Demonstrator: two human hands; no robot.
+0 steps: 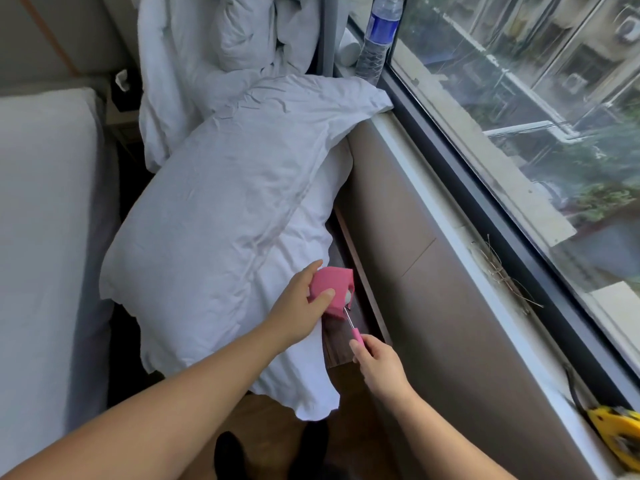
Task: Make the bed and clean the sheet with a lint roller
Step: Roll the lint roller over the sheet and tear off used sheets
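A pink lint roller (337,289) with a pink cover over its head is held between my two hands, low in the middle of the view. My left hand (301,306) grips the pink cover, thumb on top. My right hand (375,363) pinches the thin pink handle (356,336) below the head. Just left of the roller lie white pillows (221,202), stacked and creased, on a dark wooden surface (341,344). A crumpled white duvet (214,57) is piled behind them. The bed's white sheet (45,220) fills the left side.
A brown panel (415,237) and pale window sill (460,237) run along the right under a large window. A water bottle (379,36) stands on the sill at the top; a yellow object (616,431) lies at its near end. My dark shoes (232,455) are on the wooden floor.
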